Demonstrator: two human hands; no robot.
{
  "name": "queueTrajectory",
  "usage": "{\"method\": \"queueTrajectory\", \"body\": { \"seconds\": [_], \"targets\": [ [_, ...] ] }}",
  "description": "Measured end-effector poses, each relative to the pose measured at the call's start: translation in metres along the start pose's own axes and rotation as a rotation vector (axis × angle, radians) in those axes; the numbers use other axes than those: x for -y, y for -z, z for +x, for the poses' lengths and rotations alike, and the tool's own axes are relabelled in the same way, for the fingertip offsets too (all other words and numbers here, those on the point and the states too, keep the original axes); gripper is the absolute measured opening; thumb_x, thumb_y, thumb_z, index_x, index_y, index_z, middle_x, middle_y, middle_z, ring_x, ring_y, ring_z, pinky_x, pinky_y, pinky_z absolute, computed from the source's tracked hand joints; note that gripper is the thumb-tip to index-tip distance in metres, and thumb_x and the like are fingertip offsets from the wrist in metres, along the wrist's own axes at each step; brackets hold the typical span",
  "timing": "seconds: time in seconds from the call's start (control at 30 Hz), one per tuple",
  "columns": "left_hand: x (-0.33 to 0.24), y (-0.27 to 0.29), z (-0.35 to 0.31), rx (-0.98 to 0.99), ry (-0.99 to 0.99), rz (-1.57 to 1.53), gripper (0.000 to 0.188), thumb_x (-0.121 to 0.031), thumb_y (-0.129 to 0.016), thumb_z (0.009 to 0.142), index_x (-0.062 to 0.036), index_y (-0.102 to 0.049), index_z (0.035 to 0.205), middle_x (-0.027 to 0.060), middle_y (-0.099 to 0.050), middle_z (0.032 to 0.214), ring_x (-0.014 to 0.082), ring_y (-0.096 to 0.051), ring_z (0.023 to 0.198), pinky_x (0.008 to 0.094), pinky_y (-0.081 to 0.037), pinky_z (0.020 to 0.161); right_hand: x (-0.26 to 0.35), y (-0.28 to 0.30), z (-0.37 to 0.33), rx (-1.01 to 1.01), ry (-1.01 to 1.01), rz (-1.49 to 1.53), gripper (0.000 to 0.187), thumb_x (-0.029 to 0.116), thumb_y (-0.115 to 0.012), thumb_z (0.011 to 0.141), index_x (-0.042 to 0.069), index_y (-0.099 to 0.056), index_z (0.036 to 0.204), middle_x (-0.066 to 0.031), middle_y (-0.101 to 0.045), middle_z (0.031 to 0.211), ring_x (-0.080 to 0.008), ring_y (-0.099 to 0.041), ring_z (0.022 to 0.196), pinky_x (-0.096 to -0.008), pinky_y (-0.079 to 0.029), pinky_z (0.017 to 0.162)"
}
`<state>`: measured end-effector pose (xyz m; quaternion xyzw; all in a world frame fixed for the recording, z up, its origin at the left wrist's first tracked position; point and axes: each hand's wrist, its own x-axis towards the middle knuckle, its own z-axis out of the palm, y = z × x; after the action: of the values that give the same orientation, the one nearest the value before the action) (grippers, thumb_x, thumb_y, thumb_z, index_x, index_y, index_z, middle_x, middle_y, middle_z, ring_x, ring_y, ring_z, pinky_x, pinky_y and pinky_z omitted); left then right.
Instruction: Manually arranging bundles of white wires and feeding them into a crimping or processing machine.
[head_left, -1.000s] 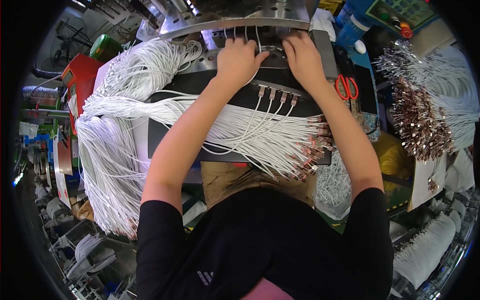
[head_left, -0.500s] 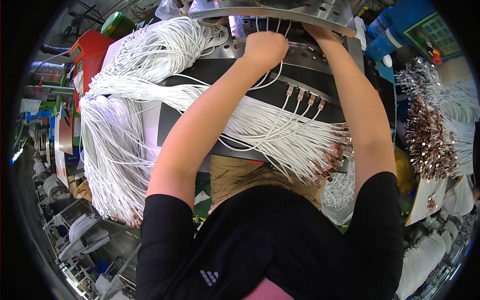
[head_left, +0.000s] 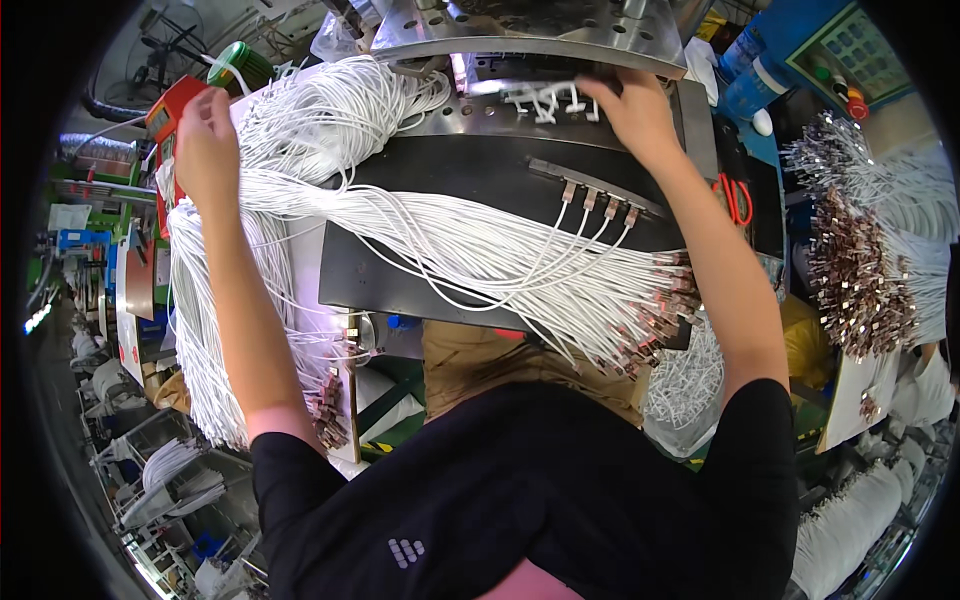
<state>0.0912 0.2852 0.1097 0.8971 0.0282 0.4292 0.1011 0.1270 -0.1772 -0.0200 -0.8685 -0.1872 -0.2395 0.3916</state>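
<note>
My left hand (head_left: 208,145) is raised at the far left beside the red box, its fingers curled; what they hold, if anything, is hidden. A blurred white strand (head_left: 228,72) arcs just beyond it. My right hand (head_left: 640,112) is under the raised steel plate (head_left: 530,28), thumb and fingers apart. Its tip is close to a branched white plastic piece (head_left: 550,103), smeared by motion; whether they touch I cannot tell. On the black board, a dark metal bar (head_left: 590,185) holds several copper-coloured connectors (head_left: 590,200) with white cables. A wide bundle of white cables (head_left: 480,235) lies in front of it.
Coiled white cables (head_left: 310,115) sit at the back left, and another bundle (head_left: 205,330) hangs off the left side. Red-handled scissors (head_left: 735,200) lie right of my right forearm. A bag of white scraps (head_left: 685,385) is below the board's right end.
My left hand has swung from the steel plate to the far left, and the cables there have left the plate. The white plastic piece now shows under it. My right hand has shifted slightly.
</note>
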Motion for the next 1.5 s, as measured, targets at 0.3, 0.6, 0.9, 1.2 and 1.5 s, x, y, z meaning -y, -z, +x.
{"method": "queueTrajectory", "body": {
  "seconds": [0.3,0.6,0.9,1.2,1.5],
  "targets": [
    [-0.125,-0.043,-0.161,0.555,-0.371,-0.484,0.011,-0.016,-0.066,0.089,-0.0061,-0.066,0.087,0.0103,-0.065,0.084,0.0329,-0.062,0.081,0.0427,-0.049,0.073,0.050,0.106,-0.089,0.339,-0.211,-0.175,0.029,0.014,-0.069,0.088,0.010,-0.067,0.116,-0.0132,-0.058,0.100,-0.0322,-0.055,0.098,-0.0364,-0.044,0.084],
    [-0.194,-0.072,-0.147,0.403,-0.208,-0.821,0.027,-0.028,-0.065,0.093,-0.0041,-0.065,0.080,0.0070,-0.063,0.078,0.0310,-0.062,0.075,0.0422,-0.049,0.068,0.025,0.079,-0.100,0.383,-0.160,-0.152,0.026,0.014,-0.064,0.093,0.003,-0.064,0.116,-0.0165,-0.056,0.097,-0.0352,-0.056,0.096,-0.0392,-0.045,0.083],
    [-0.238,-0.061,-0.162,0.565,-0.441,-0.448,0.024,-0.026,-0.065,0.091,-0.0062,-0.067,0.076,0.0057,-0.065,0.075,0.0271,-0.064,0.070,0.0398,-0.053,0.062,-0.019,0.006,0.022,0.030,-0.007,-0.082,0.034,0.027,-0.056,0.097,-0.001,-0.064,0.115,-0.0238,-0.063,0.112,-0.0370,-0.059,0.109,-0.0413,-0.045,0.094],
    [-0.264,-0.117,-0.082,0.777,-0.268,-0.402,0.032,-0.030,-0.058,0.087,-0.0029,-0.074,0.084,0.0265,-0.068,0.086,0.0389,-0.069,0.086,0.0479,-0.053,0.083,-0.116,-0.039,0.101,0.040,-0.108,-0.249,0.036,0.026,-0.052,0.099,-0.002,-0.059,0.121,-0.0253,-0.061,0.118,-0.0375,-0.056,0.115,-0.0421,-0.043,0.100],
    [-0.207,-0.168,-0.093,0.177,-0.378,-0.373,0.033,-0.018,-0.055,0.086,-0.0004,-0.069,0.110,0.0254,-0.067,0.109,0.0392,-0.063,0.105,0.0476,-0.051,0.089,0.018,-0.008,0.032,0.144,0.121,-0.283,0.046,0.031,-0.052,0.099,-0.003,-0.055,0.129,-0.0253,-0.057,0.129,-0.0392,-0.050,0.125,-0.0456,-0.038,0.105]
  ]
}}
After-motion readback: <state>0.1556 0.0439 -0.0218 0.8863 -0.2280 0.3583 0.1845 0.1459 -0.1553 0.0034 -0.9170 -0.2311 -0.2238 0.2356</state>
